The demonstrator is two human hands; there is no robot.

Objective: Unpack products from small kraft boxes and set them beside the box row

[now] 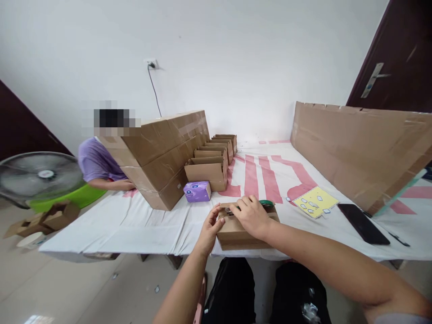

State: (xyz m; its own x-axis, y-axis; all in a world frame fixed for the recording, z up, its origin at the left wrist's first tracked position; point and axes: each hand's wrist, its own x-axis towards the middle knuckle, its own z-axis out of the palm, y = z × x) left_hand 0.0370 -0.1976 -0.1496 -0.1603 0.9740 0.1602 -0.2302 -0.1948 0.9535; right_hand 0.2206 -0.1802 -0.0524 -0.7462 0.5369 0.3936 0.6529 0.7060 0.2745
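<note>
A small brown cardboard box [236,234] lies at the near edge of the white-covered table [135,225]. My left hand [211,225] grips its left end, fingers curled round the corner. My right hand [251,216] lies on top of the box with fingers pressed down on the flaps. A green tape roll [268,203] peeks out just behind my right hand.
A row of open small boxes [212,159] stands behind, beside stacked large cartons [162,153]. A purple tissue pack [197,191], a yellow sticker sheet [315,201] and a black phone [362,223] lie on the table. A cardboard wall [361,148] stands right. Another person [99,164] sits left by a fan [38,175].
</note>
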